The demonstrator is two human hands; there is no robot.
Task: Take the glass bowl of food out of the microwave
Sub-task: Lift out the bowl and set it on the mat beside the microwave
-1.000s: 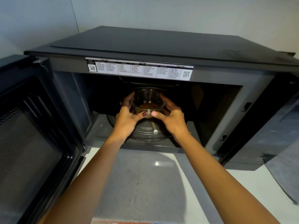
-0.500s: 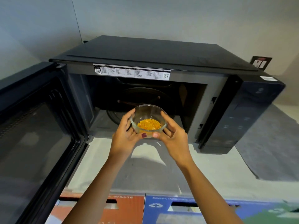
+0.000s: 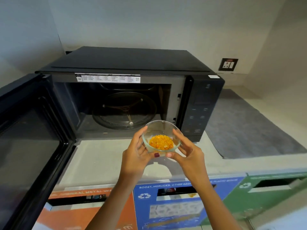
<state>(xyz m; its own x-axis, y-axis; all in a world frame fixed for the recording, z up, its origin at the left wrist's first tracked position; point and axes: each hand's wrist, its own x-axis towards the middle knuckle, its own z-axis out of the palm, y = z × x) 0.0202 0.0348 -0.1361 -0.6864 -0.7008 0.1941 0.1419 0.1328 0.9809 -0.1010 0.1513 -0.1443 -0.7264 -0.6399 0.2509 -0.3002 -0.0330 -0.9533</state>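
A small clear glass bowl (image 3: 160, 130) with orange-yellow food (image 3: 161, 142) in its bottom hangs above the counter, in front of the microwave's lower right corner. My left hand (image 3: 135, 156) cups its left side and my right hand (image 3: 188, 153) its right side, thumbs meeting under the near rim. The black microwave (image 3: 132, 61) stands behind with its cavity open. Inside, the round glass turntable (image 3: 124, 110) lies bare.
The microwave door (image 3: 28, 138) is swung wide open at the left and reaches toward me. A grey mat (image 3: 245, 123) covers the counter (image 3: 103, 161) at the right. A wall socket (image 3: 228, 64) sits behind. Orange, blue and green recycling bin fronts (image 3: 174, 205) run below the counter edge.
Both hands have drawn the bowl out of the cavity, off the turntable, and moved it toward me and to the right. My view has pulled back and up.
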